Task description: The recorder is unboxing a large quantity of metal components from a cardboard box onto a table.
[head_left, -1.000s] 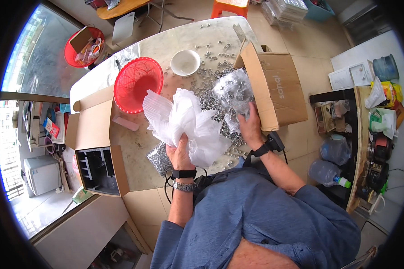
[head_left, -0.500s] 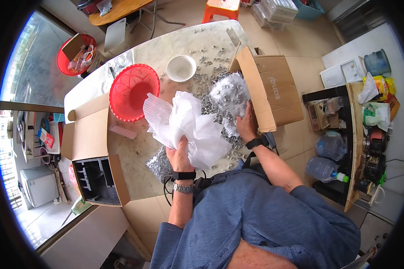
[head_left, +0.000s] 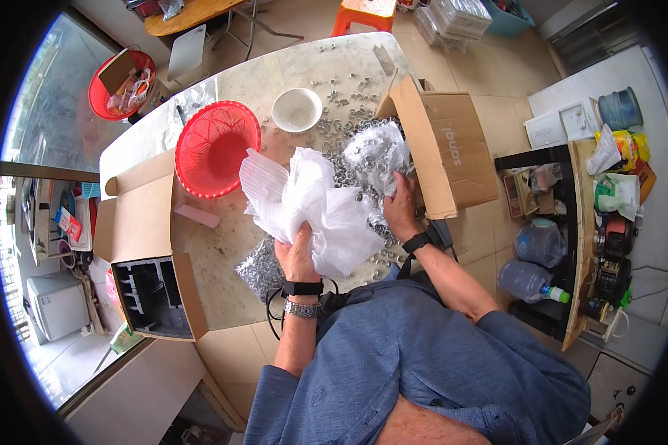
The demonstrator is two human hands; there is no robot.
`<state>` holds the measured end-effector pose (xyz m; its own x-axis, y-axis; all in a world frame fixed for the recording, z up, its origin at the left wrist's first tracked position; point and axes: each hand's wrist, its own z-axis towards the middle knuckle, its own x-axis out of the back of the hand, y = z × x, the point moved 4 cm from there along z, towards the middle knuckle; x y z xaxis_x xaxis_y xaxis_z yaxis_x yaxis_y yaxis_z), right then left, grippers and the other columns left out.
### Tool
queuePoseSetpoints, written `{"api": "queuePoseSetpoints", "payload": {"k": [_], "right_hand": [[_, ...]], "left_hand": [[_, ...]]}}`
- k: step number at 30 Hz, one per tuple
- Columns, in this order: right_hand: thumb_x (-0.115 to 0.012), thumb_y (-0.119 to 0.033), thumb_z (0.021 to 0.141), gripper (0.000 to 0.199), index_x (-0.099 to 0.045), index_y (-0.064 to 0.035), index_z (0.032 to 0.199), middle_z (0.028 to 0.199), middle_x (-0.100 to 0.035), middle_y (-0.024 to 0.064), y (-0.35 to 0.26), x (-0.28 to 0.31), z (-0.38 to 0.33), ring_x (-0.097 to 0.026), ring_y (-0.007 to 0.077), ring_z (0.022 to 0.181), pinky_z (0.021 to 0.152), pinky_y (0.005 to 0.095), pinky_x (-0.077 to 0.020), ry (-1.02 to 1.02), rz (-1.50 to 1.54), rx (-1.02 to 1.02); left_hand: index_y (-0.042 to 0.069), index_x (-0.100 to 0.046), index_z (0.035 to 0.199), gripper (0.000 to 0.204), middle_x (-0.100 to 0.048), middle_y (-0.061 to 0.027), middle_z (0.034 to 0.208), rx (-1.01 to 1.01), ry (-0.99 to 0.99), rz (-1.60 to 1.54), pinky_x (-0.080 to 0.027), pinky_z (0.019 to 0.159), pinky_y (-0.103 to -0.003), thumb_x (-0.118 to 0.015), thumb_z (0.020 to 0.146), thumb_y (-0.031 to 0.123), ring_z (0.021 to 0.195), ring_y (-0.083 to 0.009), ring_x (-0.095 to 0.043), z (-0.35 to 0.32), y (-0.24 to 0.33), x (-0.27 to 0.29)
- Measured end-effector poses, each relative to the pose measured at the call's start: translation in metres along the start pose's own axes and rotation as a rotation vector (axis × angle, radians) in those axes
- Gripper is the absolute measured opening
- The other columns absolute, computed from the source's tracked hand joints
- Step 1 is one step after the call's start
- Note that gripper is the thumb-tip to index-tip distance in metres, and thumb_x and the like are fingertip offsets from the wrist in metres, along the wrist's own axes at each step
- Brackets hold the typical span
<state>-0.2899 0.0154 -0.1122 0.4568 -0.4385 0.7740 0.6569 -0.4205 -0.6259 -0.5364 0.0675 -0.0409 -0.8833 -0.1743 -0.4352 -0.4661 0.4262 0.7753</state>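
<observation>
My left hand (head_left: 298,252) grips a large crumpled white plastic bag (head_left: 304,202) over the stone table (head_left: 223,259). My right hand (head_left: 399,208) holds the bottom of a clear plastic bag (head_left: 375,156) filled with small metal rings, lifted beside an open cardboard box (head_left: 445,148). Many loose metal rings (head_left: 345,122) lie scattered on the table under and beyond both bags. A smaller clear bag of rings (head_left: 260,267) lies on the table just left of my left wrist.
A red plastic basket (head_left: 215,148) and a white bowl (head_left: 297,110) stand at the far side. An open cardboard box with dividers (head_left: 152,285) sits at the table's left edge. A shelf with water bottles (head_left: 531,278) stands to the right.
The white bag has spread wider in my left hand. My right hand has shifted a little along the bag of rings near the box. The view has tilted slightly.
</observation>
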Motion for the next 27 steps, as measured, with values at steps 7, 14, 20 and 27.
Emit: {"api": "queuePoseSetpoints", "payload": {"k": [7, 14, 20, 27], "right_hand": [[-0.066, -0.016, 0.078, 0.074, -0.029, 0.0063, 0.138, 0.138, -0.037, 0.0296, -0.008, 0.005, 0.014, -0.033, 0.0415, 0.13, 0.109, 0.0426, -0.0272, 0.047, 0.025, -0.098], [-0.07, -0.023, 0.075, 0.085, -0.024, 0.0085, 0.139, 0.141, -0.034, 0.0309, 0.017, -0.01, 0.026, -0.034, 0.0401, 0.132, 0.11, 0.0396, -0.027, -0.05, 0.091, -0.235], [-0.069, -0.02, 0.07, 0.064, -0.045, 0.0025, 0.125, 0.121, -0.052, 0.0262, 0.013, -0.015, 0.03, -0.048, 0.0392, 0.116, 0.099, 0.041, -0.0395, -0.167, 0.084, -0.183], [-0.067, -0.017, 0.069, 0.042, -0.054, -0.004, 0.108, 0.105, -0.058, 0.018, -0.028, -0.007, 0.018, -0.057, 0.0379, 0.097, 0.08, 0.0458, -0.0472, -0.168, -0.134, -0.038]], "left_hand": [[0.002, -0.053, 0.121, 0.046, -0.062, -0.0035, 0.109, 0.02, 0.0, -0.022, -0.046, 0.083, -0.028, -0.074, 0.08, 0.008, 0.095, -0.014, -0.059, 0.0, -0.002, 0.006], [0.002, -0.053, 0.12, 0.046, -0.062, -0.0044, 0.11, 0.017, 0.009, -0.027, -0.046, 0.083, -0.029, -0.074, 0.08, 0.007, 0.096, -0.0148, -0.06, 0.0, 0.002, 0.008], [0.002, -0.054, 0.119, 0.043, -0.062, -0.0046, 0.109, 0.015, 0.022, -0.011, -0.046, 0.083, -0.029, -0.071, 0.08, 0.005, 0.095, -0.0152, -0.06, 0.003, 0.001, 0.017], [0.003, -0.054, 0.119, 0.042, -0.062, -0.0041, 0.108, 0.009, 0.013, -0.011, -0.046, 0.082, -0.028, -0.071, 0.08, 0.006, 0.094, -0.0145, -0.059, 0.005, 0.004, 0.012]]}}
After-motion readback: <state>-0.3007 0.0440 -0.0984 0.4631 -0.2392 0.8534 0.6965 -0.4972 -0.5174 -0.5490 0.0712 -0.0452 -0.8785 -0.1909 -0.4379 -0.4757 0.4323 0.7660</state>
